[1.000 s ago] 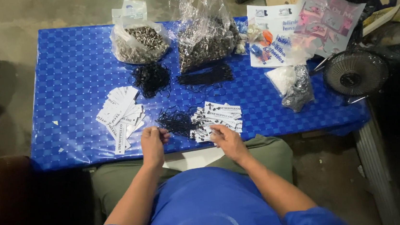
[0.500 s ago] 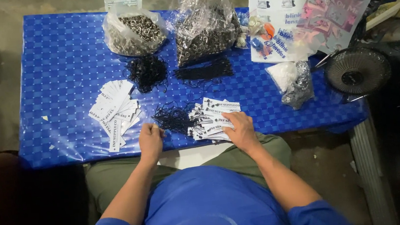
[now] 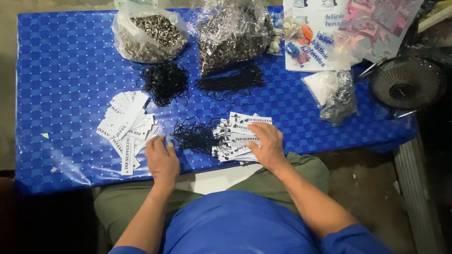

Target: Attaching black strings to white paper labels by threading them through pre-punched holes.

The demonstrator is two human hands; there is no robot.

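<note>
My left hand (image 3: 162,160) rests palm down near the front edge of the blue table (image 3: 58,81), just right of a fanned pile of white paper tags (image 3: 127,127). A tangle of black strings (image 3: 197,136) lies between my hands. My right hand (image 3: 267,144) lies flat on a second pile of white printed tags (image 3: 240,133), fingers spread over it. Whether either hand pinches anything is hidden under the palms.
At the back stand two clear bags of small metal rings (image 3: 150,35) (image 3: 232,36), with two more black string heaps (image 3: 165,82) (image 3: 231,81) before them. Printed plastic packets (image 3: 348,23), a small crumpled bag (image 3: 335,95) and a round wire fan (image 3: 406,84) sit at the right.
My right hand slid forward from the table edge onto the right tag pile. My left hand shifted slightly, staying near the front edge.
</note>
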